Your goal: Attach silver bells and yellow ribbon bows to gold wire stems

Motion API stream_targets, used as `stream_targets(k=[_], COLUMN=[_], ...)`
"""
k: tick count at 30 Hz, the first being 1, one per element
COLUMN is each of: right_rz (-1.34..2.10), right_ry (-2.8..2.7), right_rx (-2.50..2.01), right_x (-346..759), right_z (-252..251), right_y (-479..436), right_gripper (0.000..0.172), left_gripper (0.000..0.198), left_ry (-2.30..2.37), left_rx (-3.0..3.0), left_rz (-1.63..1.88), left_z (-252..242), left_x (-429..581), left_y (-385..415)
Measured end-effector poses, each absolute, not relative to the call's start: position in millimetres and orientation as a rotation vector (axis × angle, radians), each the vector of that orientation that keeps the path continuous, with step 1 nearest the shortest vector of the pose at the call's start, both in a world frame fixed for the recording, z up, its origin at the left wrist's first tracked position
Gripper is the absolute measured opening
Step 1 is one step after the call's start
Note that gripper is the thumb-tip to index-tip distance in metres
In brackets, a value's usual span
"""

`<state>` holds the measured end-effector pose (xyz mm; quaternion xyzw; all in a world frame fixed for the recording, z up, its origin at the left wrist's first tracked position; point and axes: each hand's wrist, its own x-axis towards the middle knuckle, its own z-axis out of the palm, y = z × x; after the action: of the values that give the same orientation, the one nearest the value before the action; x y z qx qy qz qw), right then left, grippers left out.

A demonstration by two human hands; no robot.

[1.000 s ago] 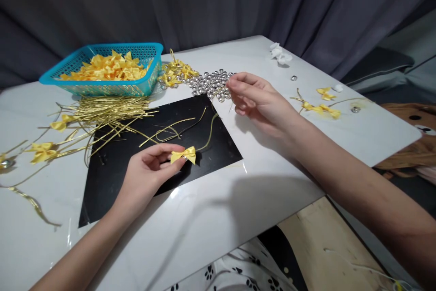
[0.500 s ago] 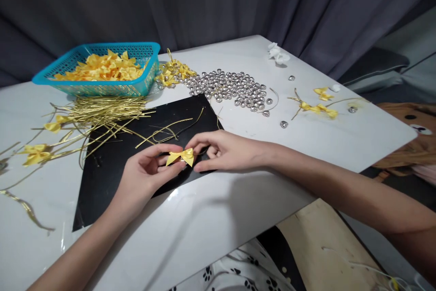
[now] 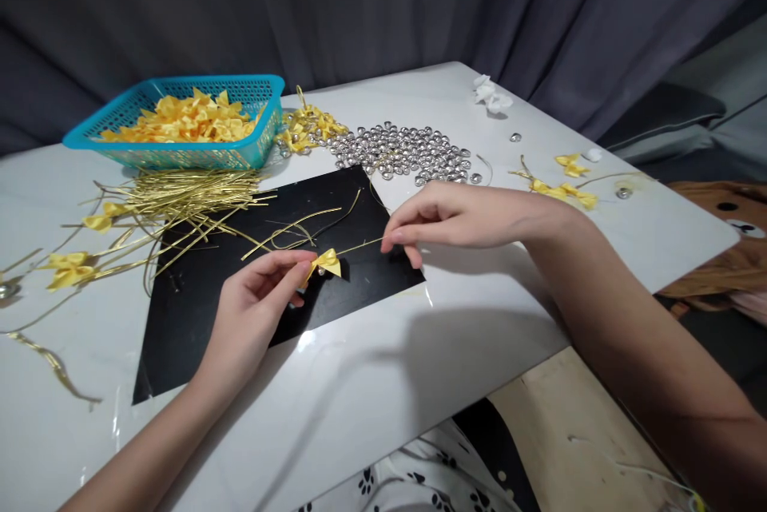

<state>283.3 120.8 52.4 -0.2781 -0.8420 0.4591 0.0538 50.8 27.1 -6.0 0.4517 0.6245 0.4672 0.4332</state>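
A yellow ribbon bow (image 3: 328, 262) is pinched between the thumb and fingers of my left hand (image 3: 264, 284), above a black mat (image 3: 359, 288). A small shiny bead shows under the bow's middle. From the bow a thin gold cord (image 3: 359, 246) runs out to the right, drawn fairly straight. Its far end is between the thumb and fingertips of my right hand (image 3: 428, 224), which is over the mat's right edge. Loose gold cords (image 3: 305, 228) lie on the mat just behind the bow.
A blue basket (image 3: 173, 146) full of yellow bows stands at the back left, with a bundle of gold cords (image 3: 192, 192) before it. Silver heart-shaped beads (image 3: 407, 151) are heaped at the back middle. More bows (image 3: 563, 191) and crumpled white tissue (image 3: 491, 95) lie on the right.
My right hand has moved away from the bow to the right and slightly back, with the cord now stretched between. My left hand still grips the bow, now by its left side.
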Motion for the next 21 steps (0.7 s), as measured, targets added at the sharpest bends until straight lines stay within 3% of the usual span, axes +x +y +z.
stream_targets(k=[4,12,17,21], right_rz=[1.32,1.583,1.59,1.435], right_ry=[-2.573,-2.19,-2.129,-2.105], right_rx=[-0.724,-0.395,-0.669,-0.92], right_x=[285,281,287,294], right_z=[55,45,46,51], right_y=[121,124,130,132], right_gripper=[0.02,0.023,0.026,0.017], left_gripper=[0.021,0.022,0.016,0.01], left_ry=[1.622,1.616,1.545,1.478], left_rx=[1.205,1.229,1.198,1.176], left_rz=[1.151,1.161,1.184,1.195], left_z=[-5,-3,-6,-5], left_x=[52,52,49,49], left_y=[26,28,27,26])
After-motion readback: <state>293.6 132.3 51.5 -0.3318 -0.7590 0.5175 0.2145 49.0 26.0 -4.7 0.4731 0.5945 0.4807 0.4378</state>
